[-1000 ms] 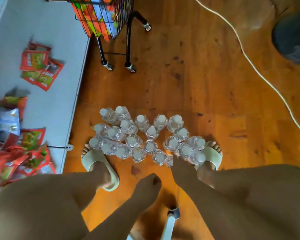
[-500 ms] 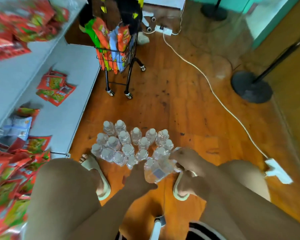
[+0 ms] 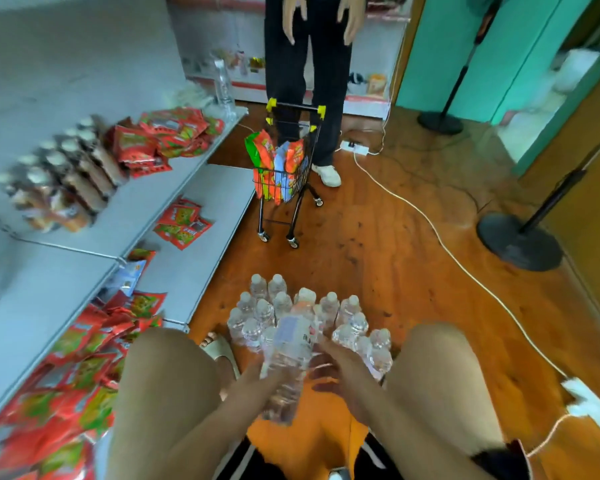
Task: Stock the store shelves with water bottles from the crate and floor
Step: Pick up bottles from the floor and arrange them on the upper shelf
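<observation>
The wooden floor [image 3: 378, 258] fills most of the view, and everything here is placed by the cluster of water bottles [image 3: 302, 317] standing upright on it between the seated person's bare knees. To the left of the cluster runs a white store shelf unit [image 3: 194, 192] with two tiers in view. Its lower tier, just beside the cluster, carries red snack packets [image 3: 182, 225] lying flat. Its upper tier holds a heap of the same red packets and a row of brown bottled drinks [image 3: 66, 178], blurred by motion. Beyond the cluster, further up the floor, stands a small black wire trolley [image 3: 284, 188] on castors, stuffed with orange, green and blue snack bags. Behind it stands another person [image 3: 309, 64] in dark trousers and white shoes. To the right of the cluster a white cable [image 3: 440, 237] trails across the floor to a power strip, and a black round stand base [image 3: 518, 242] sits well apart.

At the near edge of the cluster, lifted clear of the standing bottles, is a held water bottle [image 3: 286, 362] with a pale label, tilted with its cap away from the camera. The left hand [image 3: 264, 379] wraps its lower body. The right hand [image 3: 340, 372] is against its other side with fingers spread fairly wide; through the blur it looks to be touching rather than clamping, though that is uncertain.
</observation>
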Tool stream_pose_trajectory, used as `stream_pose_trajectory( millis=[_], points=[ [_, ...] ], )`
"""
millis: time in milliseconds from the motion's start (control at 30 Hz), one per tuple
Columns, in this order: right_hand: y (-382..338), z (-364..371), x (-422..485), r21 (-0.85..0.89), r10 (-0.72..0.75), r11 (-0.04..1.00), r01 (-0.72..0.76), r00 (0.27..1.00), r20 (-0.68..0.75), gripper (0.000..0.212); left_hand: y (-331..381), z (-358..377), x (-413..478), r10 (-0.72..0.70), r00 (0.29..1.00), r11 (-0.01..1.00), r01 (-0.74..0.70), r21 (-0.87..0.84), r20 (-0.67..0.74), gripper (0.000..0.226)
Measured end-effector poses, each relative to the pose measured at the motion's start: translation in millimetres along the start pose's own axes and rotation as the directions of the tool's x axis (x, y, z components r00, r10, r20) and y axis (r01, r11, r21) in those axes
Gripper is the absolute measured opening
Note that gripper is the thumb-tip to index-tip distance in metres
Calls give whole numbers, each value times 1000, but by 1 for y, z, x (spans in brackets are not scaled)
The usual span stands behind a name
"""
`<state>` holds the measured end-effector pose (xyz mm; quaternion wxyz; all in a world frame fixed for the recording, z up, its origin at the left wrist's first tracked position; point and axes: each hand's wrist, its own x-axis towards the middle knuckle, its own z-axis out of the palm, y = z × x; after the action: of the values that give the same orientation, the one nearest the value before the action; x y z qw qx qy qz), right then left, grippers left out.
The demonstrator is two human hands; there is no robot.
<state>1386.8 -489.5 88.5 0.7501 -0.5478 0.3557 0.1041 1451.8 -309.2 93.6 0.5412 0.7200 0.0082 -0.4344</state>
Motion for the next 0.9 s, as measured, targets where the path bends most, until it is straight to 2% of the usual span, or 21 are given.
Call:
stream_pose_trajectory(
  millis=[67, 167, 300, 433, 567, 667, 700, 767, 833, 867, 900],
  points=[
    [7, 19, -5, -97, -7, 995, 14, 998, 67, 45, -5, -4, -19, -14, 999, 995, 11, -95, -34, 82],
    [1, 37, -7, -174, -65, 982, 75, 996, 62, 39, -6, -9, -37, 0, 998, 989, -8, -145, -55, 66],
    [-3, 56, -7, -233, -130, 961, 148, 987, 91, 30, -16, -15, -49, 22, 993, 963, -52, -264, -116, 60],
    [6, 80, -6, -218, -132, 960, 175, 971, 198, 35, -24, -17, -62, 96, 965, 935, -172, -309, -246, 62],
    [12, 112, 1, -235, -146, 949, 210, 954, 262, 35, -38, -26, -72, 153, 899, 913, -287, -289, -409, 62],
    [16, 137, 5, -310, -96, 925, 221, 923, 373, 40, -43, -36, -90, 135, 838, 907, -320, -276, -528, 29],
    [18, 146, 6, -325, -60, 924, 200, 918, 393, 39, -46, -39, -95, 113, 831, 906, -311, -287, -544, 27],
    [24, 162, 7, -370, -7, 911, 183, 903, 429, 35, -51, -45, -108, 69, 820, 918, -275, -286, -568, 36],
    [32, 178, 6, -425, 7, 876, 228, 876, 483, 49, -68, -54, -118, 53, 782, 932, -261, -250, -621, 42],
    [37, 187, 6, -438, 12, 859, 265, 845, 534, 58, -75, -56, -126, 42, 756, 932, -264, -247, -653, 39],
    [41, 194, 0, -446, 24, 847, 289, 818, 574, 55, -83, -58, -133, 24, 723, 937, -258, -238, -691, 33]
  ],
)
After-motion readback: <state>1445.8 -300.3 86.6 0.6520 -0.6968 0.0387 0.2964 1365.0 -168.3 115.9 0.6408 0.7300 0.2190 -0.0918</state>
